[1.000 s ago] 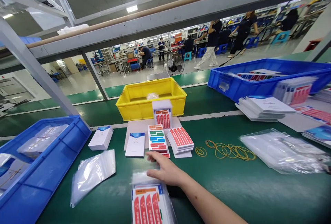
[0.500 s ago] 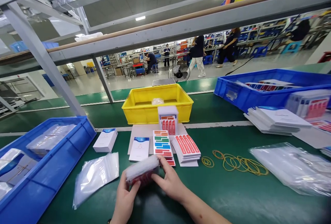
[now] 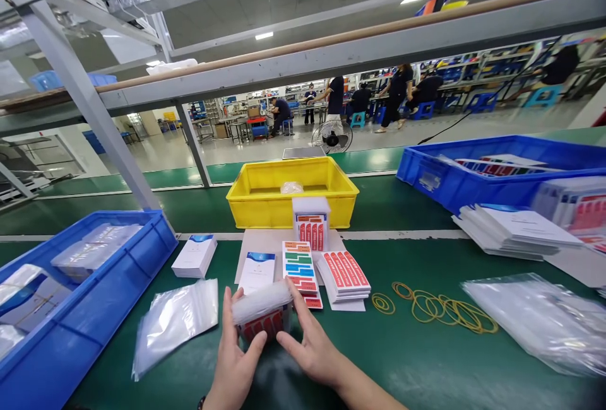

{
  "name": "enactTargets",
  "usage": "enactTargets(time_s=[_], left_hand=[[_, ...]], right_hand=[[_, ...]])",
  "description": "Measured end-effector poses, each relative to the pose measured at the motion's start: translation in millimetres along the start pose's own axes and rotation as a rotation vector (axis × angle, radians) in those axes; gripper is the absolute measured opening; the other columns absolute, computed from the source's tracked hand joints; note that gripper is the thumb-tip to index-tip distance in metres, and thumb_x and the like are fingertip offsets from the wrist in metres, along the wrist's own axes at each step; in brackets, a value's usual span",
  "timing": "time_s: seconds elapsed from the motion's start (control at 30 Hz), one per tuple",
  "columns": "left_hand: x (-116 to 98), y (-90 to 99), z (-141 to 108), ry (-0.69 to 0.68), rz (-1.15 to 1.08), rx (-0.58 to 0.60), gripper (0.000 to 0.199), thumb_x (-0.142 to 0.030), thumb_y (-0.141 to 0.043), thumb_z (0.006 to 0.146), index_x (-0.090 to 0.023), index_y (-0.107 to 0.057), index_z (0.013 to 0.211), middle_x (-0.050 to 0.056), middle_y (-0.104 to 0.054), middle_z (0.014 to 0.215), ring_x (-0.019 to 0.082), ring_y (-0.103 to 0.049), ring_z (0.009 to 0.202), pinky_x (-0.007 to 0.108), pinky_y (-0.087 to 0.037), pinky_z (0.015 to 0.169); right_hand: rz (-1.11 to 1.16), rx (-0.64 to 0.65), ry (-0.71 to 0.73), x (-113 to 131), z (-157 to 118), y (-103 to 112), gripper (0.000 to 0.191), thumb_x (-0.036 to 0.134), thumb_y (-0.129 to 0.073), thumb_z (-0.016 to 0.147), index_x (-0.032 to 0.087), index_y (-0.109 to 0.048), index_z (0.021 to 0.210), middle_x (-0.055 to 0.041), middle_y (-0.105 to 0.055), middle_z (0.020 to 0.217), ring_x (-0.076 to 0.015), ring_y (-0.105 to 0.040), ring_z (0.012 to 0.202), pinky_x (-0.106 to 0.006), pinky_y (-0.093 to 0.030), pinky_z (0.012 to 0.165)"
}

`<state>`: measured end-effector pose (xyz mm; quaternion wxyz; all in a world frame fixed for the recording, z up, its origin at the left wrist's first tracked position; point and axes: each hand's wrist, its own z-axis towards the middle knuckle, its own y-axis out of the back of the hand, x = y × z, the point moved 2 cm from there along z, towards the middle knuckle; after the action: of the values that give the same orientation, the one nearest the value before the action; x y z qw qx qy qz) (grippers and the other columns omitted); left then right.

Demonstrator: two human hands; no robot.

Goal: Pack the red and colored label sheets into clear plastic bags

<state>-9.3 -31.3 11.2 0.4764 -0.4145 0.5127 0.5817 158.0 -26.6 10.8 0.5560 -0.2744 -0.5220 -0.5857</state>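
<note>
Between both hands is a thick bundle of clear plastic bags with red-printed sticker sheets inside [image 3: 263, 316], tilted above the green work surface. My left hand [image 3: 237, 353] grips its left side, thumb across the front. My right hand [image 3: 310, 340] grips the right side, fingers along the edge and thumb at the lower front. Just behind it are a white booklet stack with a blue top band [image 3: 258, 270], a multicoloured sticker sheet stack [image 3: 300, 265] and a red sticker stack [image 3: 344, 276]. A similar bagged bundle [image 3: 311, 227] stands upright against the yellow bin [image 3: 246, 209].
Clear bags [image 3: 177, 322] and a booklet stack [image 3: 194, 257] lie left, beside a blue bin [image 3: 142, 258]. Rubber bands [image 3: 445, 309], more plastic bags [image 3: 530, 318], booklets [image 3: 516, 227] and another blue bin [image 3: 426, 176] are on the right. People are in the background beyond a fan [image 3: 332, 139].
The bundle has tipped so more of its red front shows, and my fingers have spread along its sides. The view has shifted slightly. People in the background have moved.
</note>
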Motion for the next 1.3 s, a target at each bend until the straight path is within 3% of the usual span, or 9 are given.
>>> enactTargets(time_s=[0.1,0.2,0.3,0.4,0.53,0.67,0.9,1.07,1.3], left_hand=[[6,4.0,2,0.003,0.077,0.016,0.079,-0.043,-0.048,0.081,-0.024,0.0,0.14,0.011,-0.022,0.144,0.025,-0.033,0.128,0.041,-0.028,0.106],[16,11.1,5,-0.021,0.262,0.037,0.069,-0.04,-0.046,0.082,-0.015,-0.015,0.138,0.016,-0.032,0.139,0.026,-0.039,0.123,0.043,-0.031,0.103],[24,17.1,6,-0.082,0.459,0.057,0.044,-0.037,-0.044,0.081,-0.01,-0.046,0.116,0.019,-0.055,0.117,0.028,-0.052,0.11,0.043,-0.043,0.093],[23,17.4,7,-0.25,0.578,0.059,0.028,-0.031,-0.041,0.083,-0.013,-0.057,0.096,0.016,-0.064,0.099,0.026,-0.061,0.097,0.038,-0.05,0.083],[0,8.5,22,-0.554,0.641,0.029,0.026,-0.022,-0.042,0.083,-0.016,-0.055,0.105,0.012,-0.065,0.099,0.022,-0.062,0.094,0.034,-0.053,0.078],[-44,-11.6,59,-0.782,0.594,0.077,0.03,-0.015,-0.041,0.08,-0.017,-0.053,0.108,0.01,-0.064,0.1,0.02,-0.062,0.093,0.031,-0.053,0.078],[-87,-68.7,156,-0.584,0.512,0.212,0.028,-0.018,-0.045,0.08,-0.02,-0.057,0.105,0.007,-0.064,0.103,0.022,-0.058,0.097,0.035,-0.046,0.086],[-71,-106.5,202,-0.388,0.513,0.254,0.03,-0.015,-0.049,0.079,-0.019,-0.058,0.108,0.009,-0.064,0.102,0.023,-0.059,0.095,0.03,-0.046,0.081],[-35,-135.1,225,-0.167,0.553,0.419,0.031,-0.019,-0.061,0.076,-0.01,-0.055,0.105,0.01,-0.064,0.098,0.017,-0.06,0.086,0.034,-0.047,0.08]], right_hand=[[-0.015,-0.04,-0.052,-5,2,1,0.082,0.02,-0.049,0.078,0.016,0.0,0.143,-0.0112,-0.015,0.146,-0.0211,-0.015,0.134,-0.042,-0.016,0.109],[-0.026,-0.006,-0.1,-10,8,3,0.078,0.013,-0.054,0.07,0.018,-0.018,0.14,-0.0114,-0.036,0.137,-0.0231,-0.033,0.127,-0.042,-0.027,0.105],[-0.084,0.054,-0.097,-10,13,5,0.056,0.006,-0.051,0.066,0.02,-0.048,0.12,-0.0067,-0.058,0.114,-0.0225,-0.052,0.108,-0.037,-0.04,0.093],[-0.196,0.024,-0.068,-10,15,7,0.039,0.004,-0.049,0.067,0.019,-0.058,0.102,-0.0061,-0.063,0.101,-0.022,-0.058,0.096,-0.033,-0.045,0.082],[-0.347,-0.14,0.107,-9,15,17,0.031,0.008,-0.045,0.072,0.017,-0.056,0.099,-0.0088,-0.063,0.096,-0.0221,-0.06,0.09,-0.032,-0.047,0.077],[-0.469,-0.325,0.218,1,29,51,0.029,0.011,-0.04,0.074,0.015,-0.056,0.098,-0.0105,-0.063,0.092,-0.0228,-0.06,0.086,-0.033,-0.049,0.071],[-0.48,-0.425,0.045,9,90,129,0.031,0.015,-0.046,0.076,0.02,-0.056,0.105,-0.005,-0.061,0.108,-0.0203,-0.055,0.102,-0.031,-0.044,0.085],[-0.53,-0.411,-0.166,-27,119,156,0.029,0.016,-0.05,0.074,0.018,-0.059,0.102,-0.0071,-0.064,0.099,-0.0236,-0.059,0.095,-0.03,-0.045,0.077],[-0.584,-0.316,-0.444,-71,126,162,0.046,0.022,-0.067,0.062,0.015,-0.054,0.106,-0.0083,-0.064,0.098,-0.0238,-0.06,0.09,-0.029,-0.045,0.07]])
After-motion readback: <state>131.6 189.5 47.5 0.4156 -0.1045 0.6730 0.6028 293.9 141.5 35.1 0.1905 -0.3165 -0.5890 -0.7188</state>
